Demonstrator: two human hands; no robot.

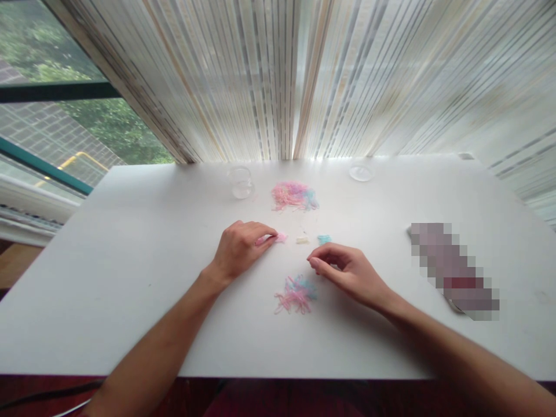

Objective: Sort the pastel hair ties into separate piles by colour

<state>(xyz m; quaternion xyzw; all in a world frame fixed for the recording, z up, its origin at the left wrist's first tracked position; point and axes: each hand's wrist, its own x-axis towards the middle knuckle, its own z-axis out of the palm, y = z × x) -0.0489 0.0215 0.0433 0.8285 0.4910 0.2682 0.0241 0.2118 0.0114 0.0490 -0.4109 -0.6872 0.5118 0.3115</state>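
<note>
My left hand [241, 246] is closed in a pinch, its fingertips on a small bunch of pink rubber bands [282, 238]. To the right of that bunch lie a cream bunch [302, 240] and a teal bunch [324, 238], in a row. My right hand [347, 269] hovers just below the teal bunch, thumb and forefinger drawn together; whatever may be between them is too small to make out. Nearer to me is a loose mixed pile of pink and blue rubber bands [296, 295]. A larger pastel pile [294, 196] sits beyond the row.
On the white table [130, 278], a clear round container [241, 184] stands at the back left of the large pile. A clear lid [361, 173] lies at the back right. A blurred-out oblong object [454, 269] rests at the right. Striped curtains [260, 81] hang behind.
</note>
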